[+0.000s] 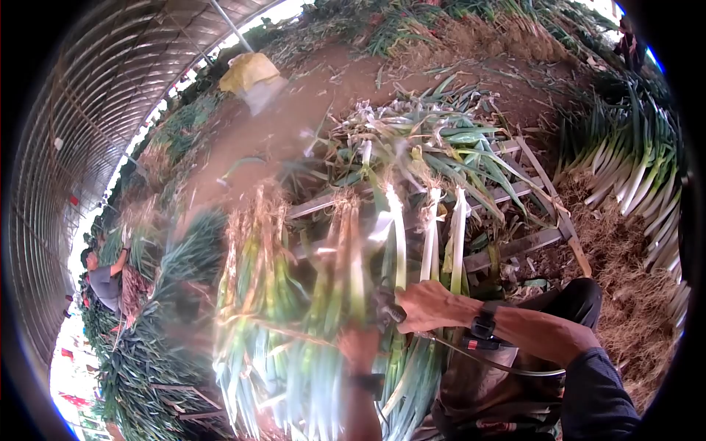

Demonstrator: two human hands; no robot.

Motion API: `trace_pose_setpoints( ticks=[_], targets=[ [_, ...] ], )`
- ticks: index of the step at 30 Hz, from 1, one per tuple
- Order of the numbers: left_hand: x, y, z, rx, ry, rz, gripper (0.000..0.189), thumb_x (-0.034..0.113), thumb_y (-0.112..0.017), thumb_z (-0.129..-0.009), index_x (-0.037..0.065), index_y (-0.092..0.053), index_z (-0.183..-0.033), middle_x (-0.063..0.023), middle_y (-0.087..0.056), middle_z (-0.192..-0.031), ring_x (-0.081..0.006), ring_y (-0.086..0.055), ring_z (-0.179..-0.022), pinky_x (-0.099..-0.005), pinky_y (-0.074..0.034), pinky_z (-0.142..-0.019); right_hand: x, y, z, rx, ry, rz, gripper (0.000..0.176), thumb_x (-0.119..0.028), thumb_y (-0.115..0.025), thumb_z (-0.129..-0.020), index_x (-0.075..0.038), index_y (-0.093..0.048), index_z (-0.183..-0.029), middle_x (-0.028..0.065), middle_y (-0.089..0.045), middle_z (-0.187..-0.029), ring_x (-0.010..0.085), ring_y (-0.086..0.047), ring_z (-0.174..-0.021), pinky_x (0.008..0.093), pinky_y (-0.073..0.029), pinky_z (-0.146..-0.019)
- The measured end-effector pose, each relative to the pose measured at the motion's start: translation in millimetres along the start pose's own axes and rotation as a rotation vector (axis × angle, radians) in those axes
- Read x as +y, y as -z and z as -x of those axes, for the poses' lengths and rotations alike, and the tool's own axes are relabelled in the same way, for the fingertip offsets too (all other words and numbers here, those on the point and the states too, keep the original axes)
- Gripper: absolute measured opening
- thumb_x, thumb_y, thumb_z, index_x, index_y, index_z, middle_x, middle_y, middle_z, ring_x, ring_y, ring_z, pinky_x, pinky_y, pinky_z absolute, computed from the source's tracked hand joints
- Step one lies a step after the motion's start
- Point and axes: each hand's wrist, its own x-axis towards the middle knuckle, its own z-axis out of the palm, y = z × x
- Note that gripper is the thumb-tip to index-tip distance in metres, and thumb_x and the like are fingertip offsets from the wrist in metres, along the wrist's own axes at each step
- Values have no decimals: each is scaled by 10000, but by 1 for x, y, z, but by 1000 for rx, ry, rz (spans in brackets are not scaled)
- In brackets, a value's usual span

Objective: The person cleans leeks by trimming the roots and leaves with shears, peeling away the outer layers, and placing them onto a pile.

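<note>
My right hand (432, 305), with a black watch on its wrist, is closed around a dark nozzle-like tool (388, 307). A thin hose (507, 367) curves away below that hand. My left hand (358, 344) lies low among the leeks; haze blurs its fingers, and its hold cannot be made out. Leeks (355, 272) lie side by side in front of me, roots away from me and green leaves toward me. Several white stems (398, 235) rest just beyond my right hand. Pale mist covers the leeks on the left.
A wooden frame (540, 239) supports leafy scraps (441, 132) beyond the stems. More leeks (640, 169) are piled at right beside a mass of roots (610, 294). At far left another person (107, 283) is among leeks. A yellow-white bag (252, 77) sits farther back.
</note>
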Motion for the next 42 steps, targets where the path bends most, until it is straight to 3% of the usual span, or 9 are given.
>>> trace_pose_setpoints(
  ticks=[6,11,18,21,24,30,34,39,42],
  targets=[
    [-2,2,1,13,-63,-56,770,550,-719,-794,76,-540,-1374,-266,-572,-1295,-451,-518,-1226,-534,-410,-1039,28,-8,-40,95,13,144,721,-208,-769,-736,-96,-457,-1375,41,-551,-582,201,-540,-468,340,-462,-404],
    [-10,-13,0,75,-102,-89,746,525,-705,-825,41,-528,-1365,-282,-584,-1275,-453,-537,-1216,-549,-417,-1033,31,10,-59,90,-56,164,708,-175,-767,-730,-75,-452,-1356,51,-526,-591,200,-540,-492,343,-462,-415],
    [-23,-42,-29,-108,68,-140,689,495,-724,-816,83,-542,-1339,-218,-677,-1168,-414,-696,-960,-502,-566,-807,28,35,-69,59,-158,135,349,-177,-758,-752,-21,-636,-1039,55,-598,-624,184,-579,-530,342,-505,-484],
    [-60,-71,-46,-118,-76,-279,673,479,-730,-805,140,-539,-1354,-204,-712,-1088,-388,-704,-966,-497,-560,-810,29,31,-69,28,-159,84,241,-186,-758,-762,-22,-657,-909,53,-619,-632,175,-604,-546,329,-510,-502],
    [-12,-20,-25,-95,84,-105,653,460,-735,-796,189,-549,-1360,-186,-732,-1038,-366,-714,-938,-488,-556,-798,23,28,-61,13,-128,45,281,-185,-759,-774,-48,-642,-991,61,-659,-717,159,-641,-609,318,-514,-521],
    [5,-15,-21,-24,-10,-186,596,399,-713,-809,196,-566,-1349,-176,-737,-1003,-364,-716,-918,-481,-552,-787,32,19,-77,-4,-200,106,453,-168,-761,-786,-126,-565,-1192,45,-665,-868,172,-619,-645,324,-517,-545],
    [18,-6,-16,-37,7,-220,522,342,-678,-828,181,-584,-1315,-174,-735,-1007,-383,-713,-900,-497,-552,-787,40,27,-81,166,-115,36,474,-190,-746,-805,-120,-558,-1235,31,-631,-795,161,-589,-601,321,-503,-518],
    [11,-7,-26,-19,-138,-153,456,311,-653,-837,144,-602,-1258,-195,-729,-978,-389,-718,-797,-501,-571,-736,18,59,-56,62,-185,-55,374,-204,-672,-875,-87,-632,-1228,49,-636,-749,139,-621,-605,270,-505,-510],
    [-6,-29,-43,-42,-55,109,446,274,-645,-840,64,-589,-1230,-193,-722,-912,-354,-712,-695,-461,-584,-675,8,65,-34,-82,-204,-89,370,-201,-629,-921,-33,-625,-1250,73,-646,-749,130,-629,-586,230,-493,-472]
  ],
)
